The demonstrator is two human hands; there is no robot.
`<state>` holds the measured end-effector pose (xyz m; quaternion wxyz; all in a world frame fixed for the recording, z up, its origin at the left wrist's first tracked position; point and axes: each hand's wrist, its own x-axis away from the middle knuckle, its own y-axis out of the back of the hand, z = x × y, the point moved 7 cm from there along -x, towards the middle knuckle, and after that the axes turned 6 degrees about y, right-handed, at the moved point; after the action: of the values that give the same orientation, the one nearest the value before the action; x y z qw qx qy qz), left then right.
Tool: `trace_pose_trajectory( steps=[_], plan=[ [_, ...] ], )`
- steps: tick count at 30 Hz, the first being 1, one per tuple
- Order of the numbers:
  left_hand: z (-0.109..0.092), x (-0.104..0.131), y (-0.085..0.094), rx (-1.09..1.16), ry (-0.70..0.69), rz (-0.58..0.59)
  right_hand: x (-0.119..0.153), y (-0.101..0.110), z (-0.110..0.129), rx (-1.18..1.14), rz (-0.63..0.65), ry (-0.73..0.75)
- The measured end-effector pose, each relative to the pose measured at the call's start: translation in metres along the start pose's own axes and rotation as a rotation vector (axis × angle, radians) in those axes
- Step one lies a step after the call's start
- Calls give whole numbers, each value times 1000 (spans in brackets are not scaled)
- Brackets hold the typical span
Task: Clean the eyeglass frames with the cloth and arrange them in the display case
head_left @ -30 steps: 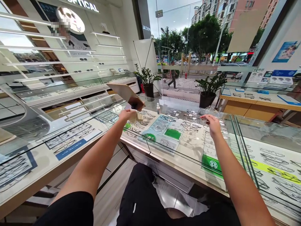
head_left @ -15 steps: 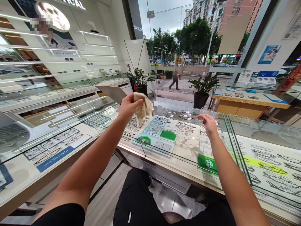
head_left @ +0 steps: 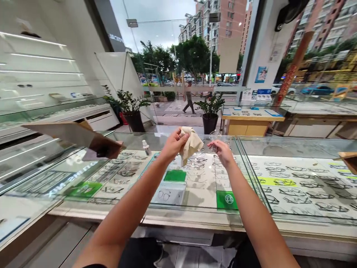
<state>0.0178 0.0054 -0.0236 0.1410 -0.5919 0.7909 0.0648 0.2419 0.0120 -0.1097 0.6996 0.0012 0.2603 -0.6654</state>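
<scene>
My left hand (head_left: 175, 144) pinches a cream cleaning cloth (head_left: 192, 143), which hangs loosely above the glass display counter (head_left: 195, 219). A short way to its right, my right hand (head_left: 221, 150) has its fingers pinched on a pair of thin, clear-lensed glasses (head_left: 215, 136). Their lenses stand up beyond my fingertips, and their outline is faint against the glass. Cloth and glasses are apart. Beneath the glass top, rows of eyeglass frames (head_left: 295, 195) lie beside green cards (head_left: 175, 175). A small white spray bottle (head_left: 146, 147) stands on the counter left of the cloth.
A tilted board or mirror stand (head_left: 75, 136) rises on the counter at left. At far right is the corner of a brown box-like object (head_left: 348, 160). Potted plants (head_left: 209, 113) stand by the window, and a person (head_left: 189, 97) walks outside.
My view has turned to the right. My left hand with the cloth has come closer to my right hand, which still holds the glasses.
</scene>
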Motion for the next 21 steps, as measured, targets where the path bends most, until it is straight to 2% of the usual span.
trace_pose_trajectory(
  steps=[4, 7, 12, 18, 21],
  plan=[
    [28, -14, -21, 53, 60, 83, -3, -2, -3, -43, 31, -11],
    [45, -16, -24, 86, 85, 118, -2, -1, -4, -13, 23, -18],
    [71, -6, -27, 95, 205, 254, 1, -4, 1, 3, 49, -21],
    [73, -3, -24, 118, 147, 260, 3, -8, 3, 49, 63, -30],
    [73, -5, -21, 168, 167, 243, 6, -10, 2, 88, 92, -57]
  ],
)
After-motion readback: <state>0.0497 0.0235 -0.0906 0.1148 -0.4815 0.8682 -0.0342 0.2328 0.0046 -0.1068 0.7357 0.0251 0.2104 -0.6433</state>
